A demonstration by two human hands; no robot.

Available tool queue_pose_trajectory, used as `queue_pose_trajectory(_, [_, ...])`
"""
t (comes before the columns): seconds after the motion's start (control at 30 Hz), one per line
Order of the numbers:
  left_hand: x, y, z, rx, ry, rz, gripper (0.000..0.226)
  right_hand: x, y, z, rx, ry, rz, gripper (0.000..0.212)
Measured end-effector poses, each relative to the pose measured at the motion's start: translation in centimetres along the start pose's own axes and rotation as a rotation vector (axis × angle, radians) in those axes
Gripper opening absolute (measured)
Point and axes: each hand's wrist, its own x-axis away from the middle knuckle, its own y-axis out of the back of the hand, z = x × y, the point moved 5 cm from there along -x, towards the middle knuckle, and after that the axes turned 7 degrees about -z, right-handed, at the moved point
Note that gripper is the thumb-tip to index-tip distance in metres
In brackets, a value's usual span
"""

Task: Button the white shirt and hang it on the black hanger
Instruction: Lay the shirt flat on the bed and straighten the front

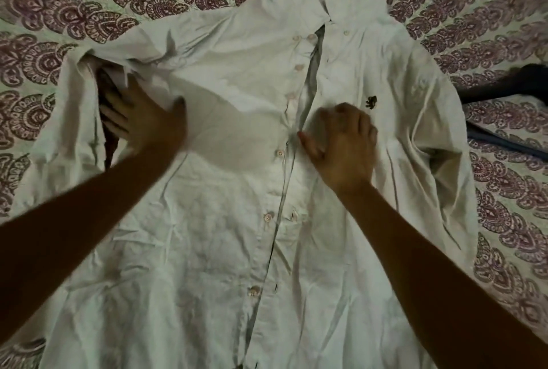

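The white shirt (pixel 225 250) lies face up on a patterned bedspread, collar at the far end, front unbuttoned with a row of several buttons running down the left placket. My left hand (pixel 142 119) lies flat with fingers spread on the shirt's left side near the armhole. My right hand (pixel 341 143) rests on the right front panel beside the placket, fingers curled, thumb at the fabric edge; whether it pinches the cloth is unclear. The black hanger (pixel 504 84) lies at the right edge, partly hidden by the shirt's sleeve.
The bedspread (pixel 89 7) with a maroon paisley print covers the whole surface. A dark blue strip (pixel 510 143) lies on it at the right, below the hanger. The shirt's right sleeve is bunched along the right side.
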Motion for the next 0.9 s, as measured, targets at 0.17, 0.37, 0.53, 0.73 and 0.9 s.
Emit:
queue_pose_trajectory(0.17, [14.6,0.1,-2.7,-0.006,-0.925,0.074,0.062,1.9,-1.3,3.0,-0.173,-0.155,0.136,0.045])
queue_pose_trajectory(0.37, [20.8,-3.0,-1.4,-0.088,-1.126,0.285,0.066,1.3,-0.7,2.1,-0.552,-0.538,0.026,0.021])
queue_pose_trajectory(0.53, [21.0,-2.8,-0.4,-0.071,-1.200,0.339,0.066,1.9,-1.2,3.0,-0.683,-0.410,0.092,0.023])
queue_pose_trajectory(0.73, [21.7,-1.0,0.4,0.032,-1.194,0.377,0.047,3.4,-0.3,3.3,-0.672,-0.331,0.151,0.019])
queue_pose_trajectory(0.9, [22.4,0.9,1.8,0.198,-0.941,0.380,0.037,11.2,1.8,3.3,-0.648,-0.380,0.106,0.022])
